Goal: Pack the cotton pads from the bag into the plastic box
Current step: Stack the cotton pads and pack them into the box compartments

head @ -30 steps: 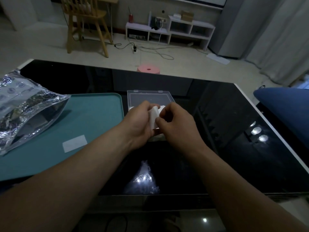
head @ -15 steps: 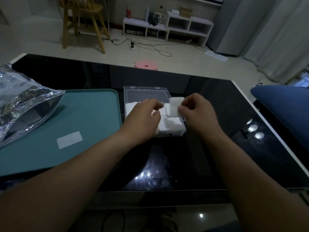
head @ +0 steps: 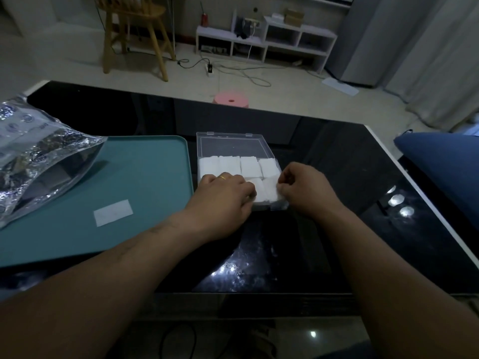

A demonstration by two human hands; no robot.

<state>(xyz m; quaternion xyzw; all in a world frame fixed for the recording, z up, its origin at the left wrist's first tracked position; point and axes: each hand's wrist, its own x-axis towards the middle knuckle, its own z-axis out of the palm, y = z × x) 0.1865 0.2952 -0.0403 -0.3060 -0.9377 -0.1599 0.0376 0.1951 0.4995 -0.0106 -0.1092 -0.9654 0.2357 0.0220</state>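
Black table (head: 337, 164): right hand (head: 305, 190) grip pinches white square cotton pad (head: 269, 190); left hand (head: 220, 203) unclear.

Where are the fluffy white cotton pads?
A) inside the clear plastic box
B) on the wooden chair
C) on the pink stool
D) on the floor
A: the white cotton pads lie in neat rows inside the clear plastic box on the black table.

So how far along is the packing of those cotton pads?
Well along. The plastic box holds a full far row of cotton pads. In hand: the right hand pinches the near-right pad, the left hand resting on its neighbours. Left: one loose pad on the teal tray; whether the bag holds more is unclear.
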